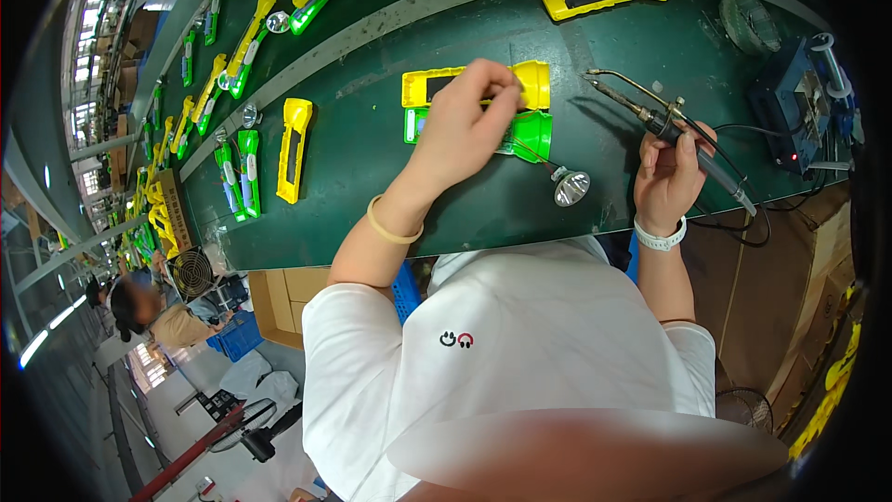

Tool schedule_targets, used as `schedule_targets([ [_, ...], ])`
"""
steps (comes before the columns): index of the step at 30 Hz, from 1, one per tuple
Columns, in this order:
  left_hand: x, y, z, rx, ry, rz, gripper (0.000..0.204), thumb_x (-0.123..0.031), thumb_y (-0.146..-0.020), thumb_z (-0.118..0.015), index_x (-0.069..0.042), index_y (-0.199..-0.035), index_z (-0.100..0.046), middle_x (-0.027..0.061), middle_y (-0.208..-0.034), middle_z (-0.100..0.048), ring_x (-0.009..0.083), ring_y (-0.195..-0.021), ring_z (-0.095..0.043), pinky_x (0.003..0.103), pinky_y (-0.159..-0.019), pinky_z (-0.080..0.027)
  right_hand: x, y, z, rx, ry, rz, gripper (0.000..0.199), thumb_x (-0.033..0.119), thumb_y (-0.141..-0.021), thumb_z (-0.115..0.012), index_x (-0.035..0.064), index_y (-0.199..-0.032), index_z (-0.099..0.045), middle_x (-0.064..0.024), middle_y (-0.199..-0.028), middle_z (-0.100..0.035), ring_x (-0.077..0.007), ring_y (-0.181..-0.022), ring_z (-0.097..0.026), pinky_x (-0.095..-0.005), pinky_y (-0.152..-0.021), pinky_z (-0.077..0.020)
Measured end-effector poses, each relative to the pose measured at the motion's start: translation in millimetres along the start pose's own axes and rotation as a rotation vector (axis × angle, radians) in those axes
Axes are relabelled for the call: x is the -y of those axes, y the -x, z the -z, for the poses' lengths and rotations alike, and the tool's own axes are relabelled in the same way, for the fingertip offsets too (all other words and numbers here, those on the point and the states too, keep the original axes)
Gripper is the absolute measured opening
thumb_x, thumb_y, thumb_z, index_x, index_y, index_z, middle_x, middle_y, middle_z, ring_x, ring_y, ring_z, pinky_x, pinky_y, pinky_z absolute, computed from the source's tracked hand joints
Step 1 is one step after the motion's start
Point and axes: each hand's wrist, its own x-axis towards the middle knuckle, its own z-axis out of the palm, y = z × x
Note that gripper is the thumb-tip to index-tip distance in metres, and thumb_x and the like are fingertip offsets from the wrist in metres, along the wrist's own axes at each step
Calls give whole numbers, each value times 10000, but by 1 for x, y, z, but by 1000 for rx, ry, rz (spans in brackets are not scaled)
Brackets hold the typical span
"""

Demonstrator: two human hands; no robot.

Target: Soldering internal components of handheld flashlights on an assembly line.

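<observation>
Green casing (536, 137) lies beneath left hand (474, 116); right hand (671, 181) grips soldering iron (662, 125).

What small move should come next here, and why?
Probably ease the soldering iron left toward the green casing: the right hand holds it off to one side, while wires from the reflector run to that casing beneath the left hand.

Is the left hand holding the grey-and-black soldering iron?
No, the right hand holds the soldering iron, apart from the left hand.
</observation>
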Motion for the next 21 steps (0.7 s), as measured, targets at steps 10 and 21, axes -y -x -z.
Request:
schedule_targets([
  [10, 21, 12, 4, -84, -699, -552, 120, -36, -718, -653, -45, -810, -576, 99, -744, -495, 292, -721, -470, 374, -645, -396, 3, 0, 1, 37, -7, -5, 177, 171, -894, -509, 42, -989, -433, -87, -658, -476, -124, -477, -430, -213, -429, -338],
  [21, 19, 3, 24, 39, -727, -398, 69, -91, -754, -630, -60, -812, -610, 95, -743, -594, 279, -737, -577, 366, -658, -469, 12, -1, -16, 314, 195, -205, 205, 88, -870, -553, 52, -986, -387, -53, -750, -498, -104, -541, -475, -228, -486, -398],
])
